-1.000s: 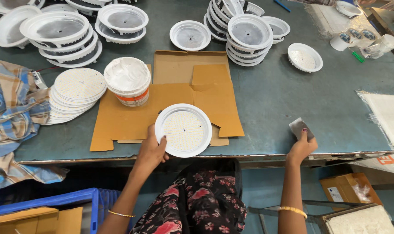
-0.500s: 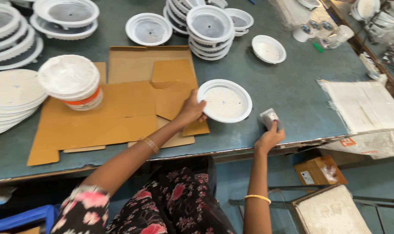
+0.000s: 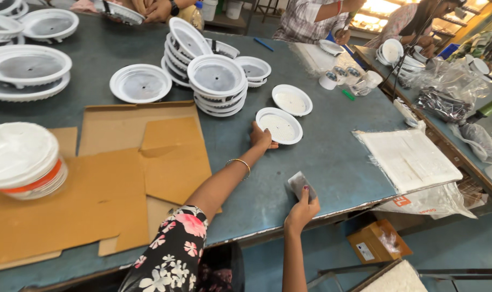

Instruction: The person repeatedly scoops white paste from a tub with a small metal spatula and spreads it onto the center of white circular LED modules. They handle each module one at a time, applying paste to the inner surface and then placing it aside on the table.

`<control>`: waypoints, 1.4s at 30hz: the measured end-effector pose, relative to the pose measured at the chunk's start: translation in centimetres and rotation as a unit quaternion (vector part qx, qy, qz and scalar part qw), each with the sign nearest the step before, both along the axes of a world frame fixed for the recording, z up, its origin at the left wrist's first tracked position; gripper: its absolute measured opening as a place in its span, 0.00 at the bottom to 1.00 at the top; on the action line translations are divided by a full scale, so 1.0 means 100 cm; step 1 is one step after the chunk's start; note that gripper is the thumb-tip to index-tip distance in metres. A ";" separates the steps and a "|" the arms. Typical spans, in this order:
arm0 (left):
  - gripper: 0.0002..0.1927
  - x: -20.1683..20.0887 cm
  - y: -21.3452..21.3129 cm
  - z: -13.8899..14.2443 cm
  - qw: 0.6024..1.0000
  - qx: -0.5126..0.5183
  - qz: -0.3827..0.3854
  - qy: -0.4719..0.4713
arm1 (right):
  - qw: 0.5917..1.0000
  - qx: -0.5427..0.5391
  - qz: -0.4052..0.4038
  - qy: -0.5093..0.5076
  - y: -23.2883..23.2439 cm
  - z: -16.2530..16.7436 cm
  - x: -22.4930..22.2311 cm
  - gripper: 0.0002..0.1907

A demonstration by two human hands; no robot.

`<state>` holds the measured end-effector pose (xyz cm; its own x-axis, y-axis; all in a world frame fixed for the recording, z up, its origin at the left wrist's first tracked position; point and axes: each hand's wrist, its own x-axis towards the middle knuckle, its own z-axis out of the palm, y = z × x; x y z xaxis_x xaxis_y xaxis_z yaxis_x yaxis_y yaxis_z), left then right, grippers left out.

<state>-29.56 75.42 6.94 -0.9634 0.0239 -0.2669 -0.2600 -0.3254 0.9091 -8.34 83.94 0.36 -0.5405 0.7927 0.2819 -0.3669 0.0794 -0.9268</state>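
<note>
Head view: left hand [image 3: 260, 136] grips the near-left rim of a round white dish [image 3: 279, 125], flat on the grey tabletop [image 3: 321, 162], just right of the white dish stack [image 3: 216, 86], open face up; being round, it has no long axis. Right hand [image 3: 301, 208] pinches a small grey pad [image 3: 301, 184] at the tabletop's near edge. Risk, I'd judge: one-sided rim grip could tip the dish or knock the second small dish [image 3: 292, 100] just behind.

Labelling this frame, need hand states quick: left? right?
Left hand: closed on the rim of the white round dish, which rests on the table.
Right hand: closed, holding a small grey pad.
</note>
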 end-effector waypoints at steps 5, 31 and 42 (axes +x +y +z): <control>0.23 -0.032 0.038 0.004 0.999 0.026 0.036 -0.008 | 1.000 -0.004 -0.002 -0.010 0.017 -0.010 -0.028 0.15; 0.22 0.159 -0.093 0.164 0.741 0.173 -0.507 0.406 | 0.997 0.069 -0.013 -0.036 0.006 -0.030 -0.020 0.13; 0.19 0.443 -0.451 0.136 0.734 0.114 -0.478 0.470 | 0.998 0.013 0.036 -0.056 -0.109 0.001 0.011 0.11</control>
